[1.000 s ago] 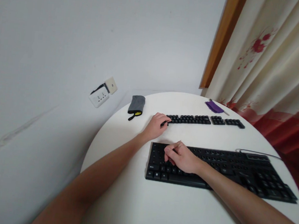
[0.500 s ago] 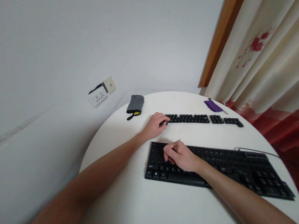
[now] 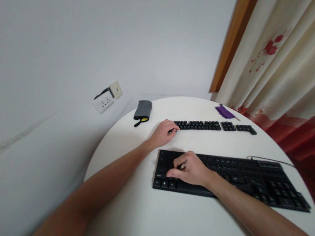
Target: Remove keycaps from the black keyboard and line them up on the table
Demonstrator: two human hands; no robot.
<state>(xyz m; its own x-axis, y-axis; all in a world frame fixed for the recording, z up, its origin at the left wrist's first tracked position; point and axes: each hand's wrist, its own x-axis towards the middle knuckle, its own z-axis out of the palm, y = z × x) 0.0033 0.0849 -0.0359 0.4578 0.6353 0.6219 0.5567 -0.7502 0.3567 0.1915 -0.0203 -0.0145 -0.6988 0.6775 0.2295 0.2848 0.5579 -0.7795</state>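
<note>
A black keyboard (image 3: pixel 195 188) lies across the white round table (image 3: pixel 175 223). Over its left part is my right hand (image 3: pixel 190 168), fingers curled and thumb bent inward. Between them shows a small dark tool with a light metallic bit (image 3: pixel 182 165); its exact kind is too small to tell. Farther back, loose black keycaps (image 3: pixel 198 125) are lined up in rows as on a keyboard. At the left end of these rows rests my left hand (image 3: pixel 165 132), fingers bent down around dark keycaps partly hidden under them.
A grey pouch (image 3: pixel 143 110) with a black loop lies at the back left. Purple cloth (image 3: pixel 225 112) with a light stick is at the back right. The keyboard's cable (image 3: pixel 270 158) runs off rightward. Wall sockets (image 3: pixel 103 101) and a curtain (image 3: pixel 268 69) border the table.
My right hand has turned over the keyboard, its thumb lower and the small tool now showing between the fingers. My left hand has barely moved.
</note>
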